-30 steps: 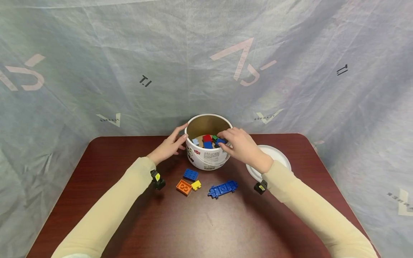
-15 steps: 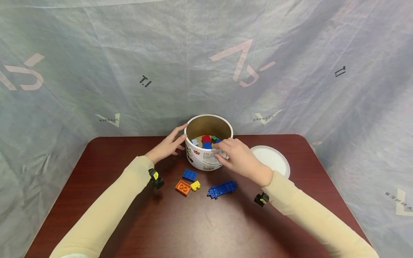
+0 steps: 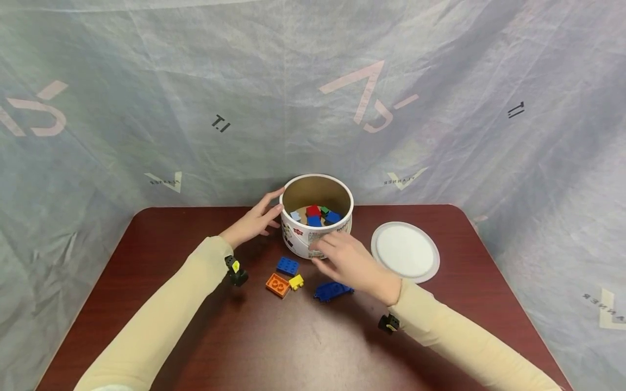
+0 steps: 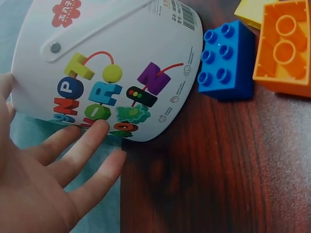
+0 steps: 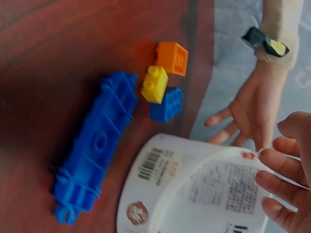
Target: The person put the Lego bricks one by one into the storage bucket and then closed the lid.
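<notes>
A white bucket [image 3: 295,239] printed with letters and pictures stands upright at the back of the table. Inside it lie a red brick [image 3: 313,210], blue bricks [image 3: 333,217], a small green brick [image 3: 325,210] and a light blue one [image 3: 295,215]. My left hand [image 3: 251,224] touches the bucket's left side with spread fingers, thumb by the rim. My right hand [image 3: 352,260] hovers in front of the bucket with loosely bent fingers and nothing in them. Under it lies a long blue toy vehicle base [image 5: 95,145], partly hidden by that hand in the head view.
A blue brick [image 4: 226,60], an upturned orange brick [image 3: 277,285] and a small yellow brick [image 3: 296,282] lie close together before the bucket. To its right, a round white lid [image 3: 406,250] lies flat on the dark red table [image 3: 303,336]. Grey cloth [image 3: 274,98] hangs behind.
My right hand has come out of the bucket and moved down and toward me, over the blue vehicle base. The blue brick it covered now shows in the bucket. My left hand stays.
</notes>
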A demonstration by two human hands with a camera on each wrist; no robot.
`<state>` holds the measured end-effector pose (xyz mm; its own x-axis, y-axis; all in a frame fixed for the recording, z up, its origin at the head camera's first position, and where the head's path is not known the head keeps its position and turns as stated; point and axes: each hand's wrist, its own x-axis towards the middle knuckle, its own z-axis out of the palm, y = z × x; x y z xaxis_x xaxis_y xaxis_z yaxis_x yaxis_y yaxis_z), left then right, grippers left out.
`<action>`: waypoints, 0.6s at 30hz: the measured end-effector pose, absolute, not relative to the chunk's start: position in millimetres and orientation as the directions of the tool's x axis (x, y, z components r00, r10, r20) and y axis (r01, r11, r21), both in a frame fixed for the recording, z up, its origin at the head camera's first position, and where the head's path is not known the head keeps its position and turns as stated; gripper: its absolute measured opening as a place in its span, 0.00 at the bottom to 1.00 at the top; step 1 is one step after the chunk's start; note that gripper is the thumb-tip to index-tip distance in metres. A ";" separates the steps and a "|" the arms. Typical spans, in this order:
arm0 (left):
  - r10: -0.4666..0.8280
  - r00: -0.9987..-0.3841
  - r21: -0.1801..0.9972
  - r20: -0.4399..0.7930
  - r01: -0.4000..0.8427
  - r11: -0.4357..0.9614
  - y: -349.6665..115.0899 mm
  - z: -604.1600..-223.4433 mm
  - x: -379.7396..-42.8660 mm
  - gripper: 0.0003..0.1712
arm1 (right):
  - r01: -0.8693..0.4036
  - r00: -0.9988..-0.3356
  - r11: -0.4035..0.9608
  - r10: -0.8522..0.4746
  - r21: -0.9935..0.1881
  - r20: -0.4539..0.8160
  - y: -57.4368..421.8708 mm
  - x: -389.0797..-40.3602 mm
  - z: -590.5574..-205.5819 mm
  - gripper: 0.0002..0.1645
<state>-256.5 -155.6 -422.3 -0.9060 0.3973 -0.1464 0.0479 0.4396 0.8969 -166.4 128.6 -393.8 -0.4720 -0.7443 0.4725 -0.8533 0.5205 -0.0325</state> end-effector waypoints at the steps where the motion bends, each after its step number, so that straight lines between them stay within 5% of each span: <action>1: 0.402 -0.904 0.897 -0.147 0.050 0.440 -155.8 -422.0 -256.9 0.39 | -0.854 -0.472 0.519 -0.744 -0.036 0.472 127.1 -165.6 -396.6 0.14; 18: 0.434 -0.887 0.894 -0.155 0.061 0.444 -161.5 -421.3 -262.6 0.39 | -0.816 -0.569 0.555 -0.723 -0.162 0.391 109.5 -154.9 -442.9 0.10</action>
<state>-262.6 -161.5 -421.3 -0.8874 0.4343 -0.1550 0.0615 0.4445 0.8937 -154.9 109.5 -442.9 -0.5692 -0.7230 0.3914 -0.8161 0.5549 -0.1618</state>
